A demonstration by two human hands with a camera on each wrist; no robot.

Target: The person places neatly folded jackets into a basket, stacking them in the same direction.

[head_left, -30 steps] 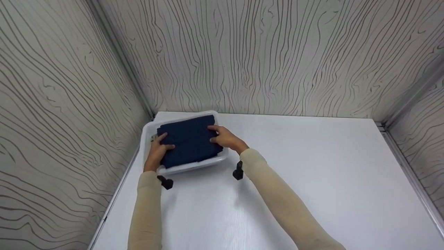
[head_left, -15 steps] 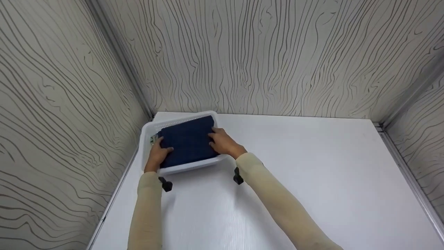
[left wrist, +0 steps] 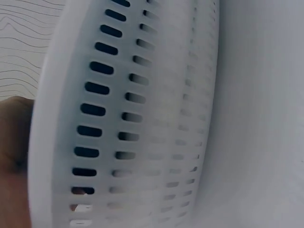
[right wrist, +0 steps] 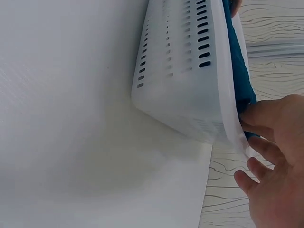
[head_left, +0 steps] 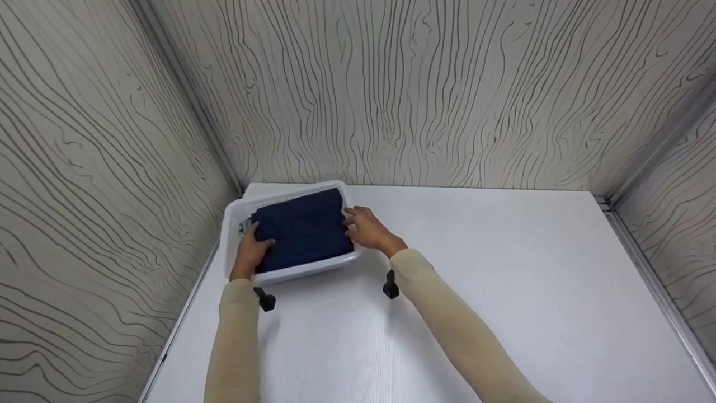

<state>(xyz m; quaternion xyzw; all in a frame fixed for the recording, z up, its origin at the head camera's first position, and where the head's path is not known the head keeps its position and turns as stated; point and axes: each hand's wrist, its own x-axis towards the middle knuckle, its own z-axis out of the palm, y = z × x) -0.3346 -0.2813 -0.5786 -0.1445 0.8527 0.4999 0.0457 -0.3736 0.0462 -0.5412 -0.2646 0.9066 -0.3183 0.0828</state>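
A folded dark blue cloth (head_left: pixel 305 226) lies slightly askew in a white slotted plastic basket (head_left: pixel 305 272) at the table's back left corner. My left hand (head_left: pixel 250 254) rests at the cloth's left side, thumb on top and fingers along its edge. At the right end, my right hand (head_left: pixel 370 229) reaches over the rim; the right wrist view has its thumb and forefinger touching the cloth's edge (right wrist: pixel 243 80), the other fingers spread. Part of the left hand (left wrist: pixel 14 161) shows behind the basket wall (left wrist: pixel 102 123) in the left wrist view.
A small green and white item (head_left: pixel 243 225) peeks out inside the basket's left end, mostly hidden. The white table (head_left: pixel 481 280) extends to the right and front. Patterned panels (head_left: pixel 414 95) stand behind and to the left, close to the basket.
The cloth sits lower in the basket, so more of the back slotted wall shows. My right fingers have shifted from on top of the cloth to its right edge. The left hand stays nearly in place.
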